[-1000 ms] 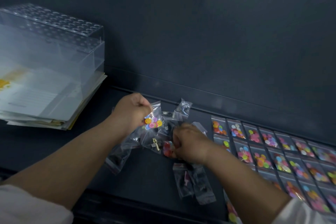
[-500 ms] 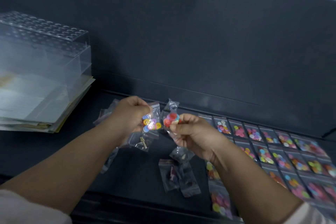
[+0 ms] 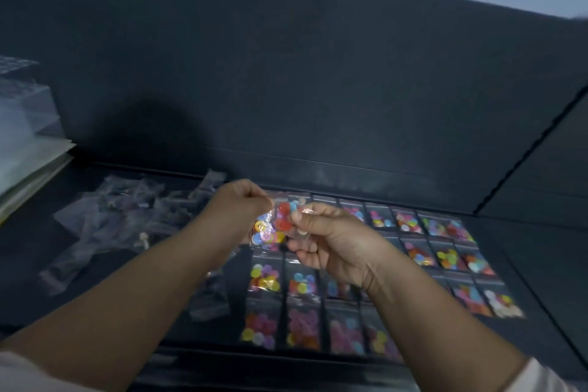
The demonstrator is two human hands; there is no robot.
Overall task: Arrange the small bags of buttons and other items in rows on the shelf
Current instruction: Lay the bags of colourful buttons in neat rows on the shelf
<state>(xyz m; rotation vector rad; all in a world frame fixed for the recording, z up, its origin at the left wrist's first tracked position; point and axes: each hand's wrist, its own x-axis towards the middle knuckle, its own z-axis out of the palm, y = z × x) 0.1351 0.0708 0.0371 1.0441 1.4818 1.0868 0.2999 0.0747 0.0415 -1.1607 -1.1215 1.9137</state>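
My left hand (image 3: 237, 204) pinches the top of a small clear bag of mixed coloured buttons (image 3: 265, 232). Close beside it, my right hand (image 3: 324, 239) pinches another clear bag holding red buttons (image 3: 284, 218). Both bags hang above the dark shelf (image 3: 541, 289). Below and to the right, several button bags lie flat in neat rows (image 3: 423, 251). A loose heap of clear bags with dark small items (image 3: 127, 216) lies to the left on the shelf.
A stack of papers and a clear plastic box (image 3: 22, 143) sit at the far left. The shelf's dark back wall (image 3: 318, 89) rises behind, and a side panel (image 3: 556, 175) closes the right.
Both hands have moved right with their bags, from over the loose heap to above the left end of the rows. The camera has turned right and is blurred by motion.
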